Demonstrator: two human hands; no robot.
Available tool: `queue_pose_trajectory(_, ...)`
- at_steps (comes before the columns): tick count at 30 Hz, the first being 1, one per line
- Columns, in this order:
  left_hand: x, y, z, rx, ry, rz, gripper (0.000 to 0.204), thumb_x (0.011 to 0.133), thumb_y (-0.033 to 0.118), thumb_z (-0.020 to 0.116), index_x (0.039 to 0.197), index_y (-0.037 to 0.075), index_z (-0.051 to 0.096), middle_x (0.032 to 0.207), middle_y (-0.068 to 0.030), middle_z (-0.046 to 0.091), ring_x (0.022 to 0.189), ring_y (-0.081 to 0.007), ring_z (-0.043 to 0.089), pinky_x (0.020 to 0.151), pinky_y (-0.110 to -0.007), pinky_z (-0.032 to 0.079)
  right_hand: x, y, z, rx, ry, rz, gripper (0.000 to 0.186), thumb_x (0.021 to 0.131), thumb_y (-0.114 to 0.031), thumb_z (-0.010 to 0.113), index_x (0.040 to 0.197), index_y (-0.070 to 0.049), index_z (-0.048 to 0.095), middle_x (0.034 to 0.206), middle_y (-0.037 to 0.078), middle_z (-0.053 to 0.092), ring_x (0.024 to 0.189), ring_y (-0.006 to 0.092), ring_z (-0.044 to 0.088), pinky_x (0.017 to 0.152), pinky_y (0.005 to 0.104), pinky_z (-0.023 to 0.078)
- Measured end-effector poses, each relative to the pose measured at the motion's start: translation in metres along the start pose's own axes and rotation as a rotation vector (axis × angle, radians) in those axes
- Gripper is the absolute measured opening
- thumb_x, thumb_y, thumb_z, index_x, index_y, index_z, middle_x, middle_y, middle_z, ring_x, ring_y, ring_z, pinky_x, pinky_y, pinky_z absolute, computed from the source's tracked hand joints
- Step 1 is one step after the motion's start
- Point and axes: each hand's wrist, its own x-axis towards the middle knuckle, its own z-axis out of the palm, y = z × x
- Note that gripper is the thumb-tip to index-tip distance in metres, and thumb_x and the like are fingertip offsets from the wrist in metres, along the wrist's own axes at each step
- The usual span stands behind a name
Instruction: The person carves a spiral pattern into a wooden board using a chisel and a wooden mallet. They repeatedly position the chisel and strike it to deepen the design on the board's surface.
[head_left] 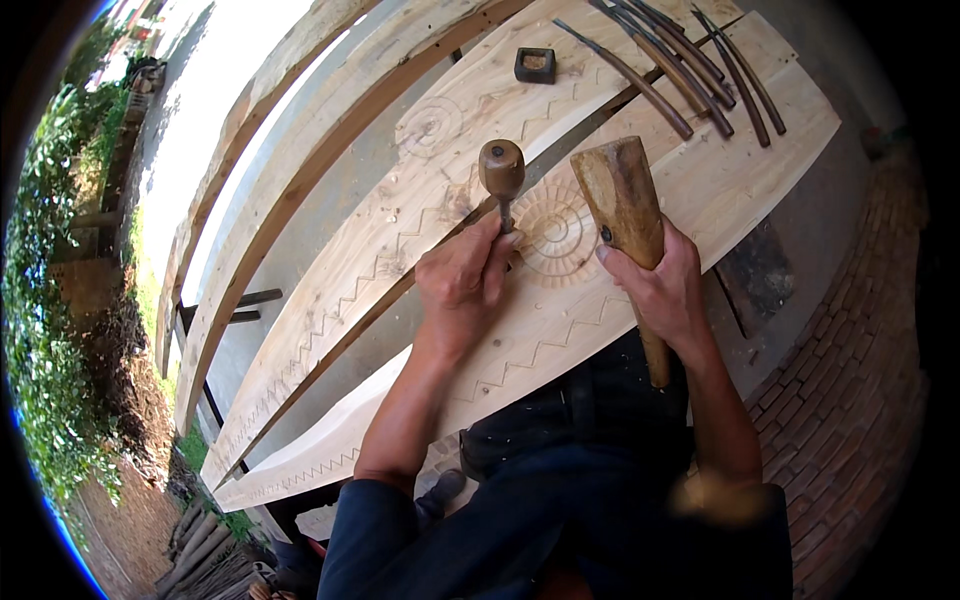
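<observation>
My left hand grips a chisel with a round wooden handle, held upright on a pale wooden plank. Its tip is hidden by my fingers and sits beside a carved set of concentric circles. My right hand holds a wooden mallet by its handle, the block head raised just right of the chisel. A zigzag line is cut along the plank's near edge.
A second carved plank lies alongside on the far side, with more long boards beyond. Several dark carving tools and a small dark square block lie at the far end. Brick paving is on the right, greenery on the left.
</observation>
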Motion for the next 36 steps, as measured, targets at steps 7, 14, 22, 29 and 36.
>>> queue_pose_trajectory(7, -0.010, -0.006, 0.000, 0.001, -0.007, 0.069, 0.030, 0.088, -0.004, 0.085, 0.116, 0.001, 0.076, 0.079, -0.0126, 0.070, 0.065, -0.0292, 0.070, 0.059, -0.039, 0.055, -0.004, -0.018, -0.005, -0.056, 0.049, -0.159, 0.048, 0.086, -0.023, 0.086, 0.123, 0.004, 0.070, 0.099, 0.020, 0.079, 0.090, 0.0320, 0.078, 0.087, 0.0431, 0.060)
queue_pose_trajectory(14, -0.018, -0.008, -0.003, -0.008, 0.019, 0.177, 0.031, 0.084, -0.008, 0.082, 0.113, 0.001, 0.077, 0.090, -0.0117, 0.079, 0.073, -0.0273, 0.076, 0.063, -0.037, 0.059, -0.015, -0.072, -0.022, 0.002, 0.431, -0.548, 0.041, 0.090, -0.005, 0.080, 0.127, 0.005, 0.066, 0.118, 0.015, 0.075, 0.102, 0.0234, 0.073, 0.090, 0.0379, 0.057)
queue_pose_trajectory(22, -0.021, -0.008, -0.003, 0.001, 0.004, 0.211, 0.050, 0.076, -0.013, 0.078, 0.124, -0.001, 0.074, 0.096, -0.0150, 0.078, 0.077, -0.0291, 0.076, 0.065, -0.039, 0.059, 0.001, -0.110, -0.038, -0.757, 0.232, -0.966, 0.072, 0.076, 0.011, 0.084, 0.144, -0.003, 0.067, 0.124, 0.016, 0.074, 0.106, 0.0354, 0.075, 0.092, 0.0414, 0.060)
queue_pose_trajectory(29, -0.017, -0.004, -0.004, -0.003, -0.023, 0.224, 0.050, 0.077, -0.012, 0.079, 0.125, -0.001, 0.073, 0.095, -0.0152, 0.077, 0.077, -0.0290, 0.075, 0.064, -0.040, 0.059, -0.007, -0.109, -0.036, -0.624, 0.304, -0.957, 0.077, 0.077, 0.009, 0.086, 0.150, -0.004, 0.064, 0.124, 0.015, 0.073, 0.111, 0.0308, 0.074, 0.091, 0.0437, 0.060)
queue_pose_trajectory(36, -0.013, 0.001, -0.004, 0.042, -0.063, 0.213, 0.046, 0.081, -0.012, 0.078, 0.124, 0.002, 0.072, 0.091, -0.0129, 0.074, 0.075, -0.0303, 0.073, 0.064, -0.041, 0.058, -0.006, -0.083, -0.038, -0.444, 0.394, -0.772, 0.068, 0.077, 0.007, 0.089, 0.141, -0.002, 0.068, 0.113, 0.013, 0.076, 0.100, 0.0275, 0.076, 0.091, 0.0398, 0.060)
